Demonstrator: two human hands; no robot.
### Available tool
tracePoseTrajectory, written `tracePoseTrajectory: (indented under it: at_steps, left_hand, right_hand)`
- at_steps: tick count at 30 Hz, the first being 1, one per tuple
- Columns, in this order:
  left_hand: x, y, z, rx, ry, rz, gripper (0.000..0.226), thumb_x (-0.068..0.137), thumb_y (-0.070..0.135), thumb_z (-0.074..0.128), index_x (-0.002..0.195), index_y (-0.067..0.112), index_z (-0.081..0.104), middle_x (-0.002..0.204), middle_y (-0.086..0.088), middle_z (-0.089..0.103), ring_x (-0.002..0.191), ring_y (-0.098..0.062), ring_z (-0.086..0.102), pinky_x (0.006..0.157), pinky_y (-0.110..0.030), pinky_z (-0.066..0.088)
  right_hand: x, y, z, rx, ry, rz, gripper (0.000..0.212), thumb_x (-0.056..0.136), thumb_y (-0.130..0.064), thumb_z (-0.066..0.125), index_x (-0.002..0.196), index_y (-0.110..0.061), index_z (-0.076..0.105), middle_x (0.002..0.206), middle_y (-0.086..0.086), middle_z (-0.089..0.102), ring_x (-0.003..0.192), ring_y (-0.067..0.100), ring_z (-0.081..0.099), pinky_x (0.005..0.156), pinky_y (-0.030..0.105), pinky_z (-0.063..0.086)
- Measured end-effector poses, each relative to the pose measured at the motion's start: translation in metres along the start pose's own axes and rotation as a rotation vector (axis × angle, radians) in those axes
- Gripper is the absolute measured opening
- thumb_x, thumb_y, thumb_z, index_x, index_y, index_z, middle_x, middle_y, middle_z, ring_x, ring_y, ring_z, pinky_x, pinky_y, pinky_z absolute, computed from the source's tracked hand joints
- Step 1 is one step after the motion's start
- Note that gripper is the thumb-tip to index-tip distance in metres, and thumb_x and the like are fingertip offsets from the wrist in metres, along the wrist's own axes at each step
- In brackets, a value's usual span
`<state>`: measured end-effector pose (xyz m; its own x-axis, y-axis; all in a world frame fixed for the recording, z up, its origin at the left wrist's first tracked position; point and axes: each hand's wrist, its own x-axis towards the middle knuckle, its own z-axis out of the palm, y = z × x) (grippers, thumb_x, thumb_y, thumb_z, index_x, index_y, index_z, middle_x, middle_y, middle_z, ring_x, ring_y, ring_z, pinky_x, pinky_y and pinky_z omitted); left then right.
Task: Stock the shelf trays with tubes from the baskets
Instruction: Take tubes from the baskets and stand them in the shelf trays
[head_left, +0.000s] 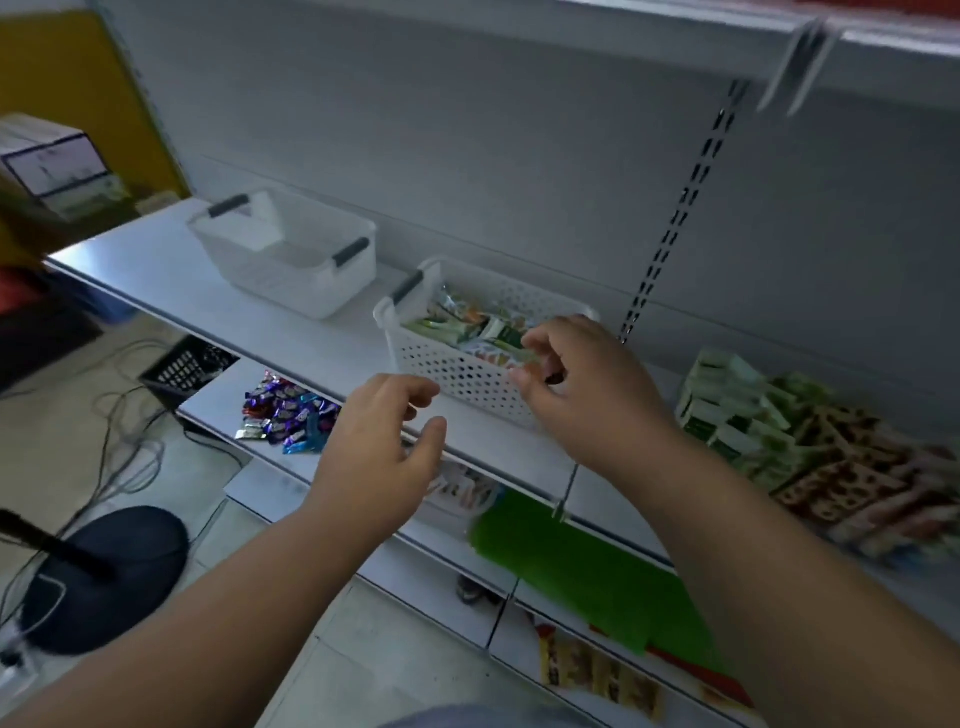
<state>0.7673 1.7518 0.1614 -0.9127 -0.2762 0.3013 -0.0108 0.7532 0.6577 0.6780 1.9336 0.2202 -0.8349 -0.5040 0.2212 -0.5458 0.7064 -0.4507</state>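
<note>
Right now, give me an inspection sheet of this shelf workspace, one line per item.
Surface: white shelf, bare at its left end.
Job's things: perforated basket holding tubes; clear basket looks empty.
Clutter: boxed goods piled at right; candy wrappers on the lower shelf.
Hands: right hand at the perforated basket's rim, fingers curled, grasp unclear; left hand open, holding nothing.
Cables: loose cables on the floor.
Surroundings: black crate, dark round base, green sheet below.
</note>
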Motion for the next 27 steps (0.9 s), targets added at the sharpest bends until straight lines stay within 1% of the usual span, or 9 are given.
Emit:
tracePoseTrajectory:
  at_steps: [4, 7, 10, 14, 17, 19, 21, 23, 27]
  left_hand:
    - [0.022, -0.01, 0.008, -0.013, -0.012, 0.025, 0.028, 0.09, 0.028, 0.059, 0.117, 0.022, 0.058, 0.105, 0.012, 0.053, 0.096, -0.007, 0.05, 0.086, -0.033, 0.047]
    - [0.034, -0.017, 0.014, -0.004, -0.013, 0.02, 0.026, 0.09, 0.028, 0.058, 0.116, 0.024, 0.058, 0.105, 0.014, 0.053, 0.096, -0.006, 0.05, 0.085, -0.034, 0.048]
    - [0.045, -0.022, 0.011, -0.013, -0.038, 0.052, 0.027, 0.09, 0.028, 0.058, 0.116, 0.024, 0.058, 0.104, 0.015, 0.053, 0.096, -0.003, 0.048, 0.085, -0.027, 0.045]
    - [0.069, -0.031, 0.011, -0.065, -0.033, 0.093, 0.024, 0.089, 0.025, 0.059, 0.112, 0.021, 0.06, 0.101, 0.012, 0.055, 0.094, -0.008, 0.052, 0.084, -0.031, 0.048]
    - [0.091, -0.04, 0.013, -0.104, -0.073, 0.177, 0.026, 0.086, 0.028, 0.057, 0.111, 0.02, 0.06, 0.102, 0.012, 0.055, 0.095, -0.011, 0.054, 0.083, -0.031, 0.049]
    - [0.107, -0.047, 0.013, -0.124, -0.097, 0.241, 0.024, 0.087, 0.024, 0.059, 0.11, 0.019, 0.061, 0.102, 0.012, 0.053, 0.096, -0.012, 0.056, 0.082, -0.029, 0.049]
    - [0.129, -0.054, 0.013, -0.155, -0.15, 0.273, 0.023, 0.088, 0.02, 0.062, 0.111, 0.021, 0.061, 0.102, 0.014, 0.05, 0.094, -0.011, 0.055, 0.081, -0.025, 0.047]
    - [0.152, -0.058, 0.012, -0.183, -0.203, 0.327, 0.02, 0.089, 0.019, 0.061, 0.109, 0.022, 0.061, 0.1, 0.015, 0.051, 0.091, -0.009, 0.054, 0.077, -0.021, 0.045]
    - [0.2, -0.066, 0.025, -0.106, -0.314, 0.446, 0.021, 0.09, 0.02, 0.058, 0.11, 0.02, 0.061, 0.107, 0.003, 0.058, 0.094, -0.018, 0.058, 0.08, -0.033, 0.05]
  right_hand:
    - [0.043, 0.013, 0.018, -0.121, -0.106, 0.066, 0.037, 0.095, -0.042, 0.052, 0.121, -0.016, 0.054, 0.116, 0.004, 0.055, 0.103, 0.022, 0.054, 0.084, 0.035, 0.047]
    - [0.068, 0.021, 0.04, -0.299, -0.308, 0.105, 0.039, 0.098, -0.043, 0.041, 0.119, -0.011, 0.051, 0.12, 0.013, 0.054, 0.109, 0.03, 0.051, 0.086, 0.038, 0.044]
    - [0.081, 0.025, 0.054, -0.363, -0.369, 0.139, 0.04, 0.098, -0.046, 0.036, 0.109, -0.011, 0.052, 0.12, 0.016, 0.052, 0.113, 0.032, 0.048, 0.09, 0.041, 0.04]
    - [0.09, 0.023, 0.05, -0.294, -0.396, 0.17, 0.038, 0.097, -0.042, 0.045, 0.075, -0.012, 0.05, 0.08, 0.008, 0.049, 0.075, 0.025, 0.049, 0.059, 0.029, 0.035]
    - [0.094, 0.02, 0.042, -0.2, -0.466, 0.189, 0.038, 0.098, -0.036, 0.048, 0.087, -0.001, 0.059, 0.076, 0.011, 0.052, 0.063, 0.02, 0.045, 0.054, 0.03, 0.032]
    - [0.094, 0.018, 0.043, -0.153, -0.463, 0.214, 0.032, 0.098, -0.037, 0.048, 0.085, -0.008, 0.053, 0.076, 0.006, 0.053, 0.062, 0.018, 0.044, 0.055, 0.03, 0.032]
    - [0.092, 0.016, 0.044, -0.09, -0.373, 0.281, 0.026, 0.099, -0.04, 0.045, 0.089, -0.016, 0.049, 0.077, 0.0, 0.055, 0.062, 0.014, 0.046, 0.055, 0.03, 0.033]
    - [0.09, 0.015, 0.044, -0.01, -0.178, 0.338, 0.024, 0.101, -0.04, 0.04, 0.097, -0.018, 0.05, 0.079, -0.003, 0.055, 0.067, 0.013, 0.051, 0.057, 0.031, 0.036]
    - [0.087, 0.002, 0.04, 0.157, 0.224, 0.464, 0.022, 0.102, -0.033, 0.038, 0.094, -0.018, 0.052, 0.07, -0.008, 0.048, 0.06, 0.006, 0.045, 0.053, 0.027, 0.031]
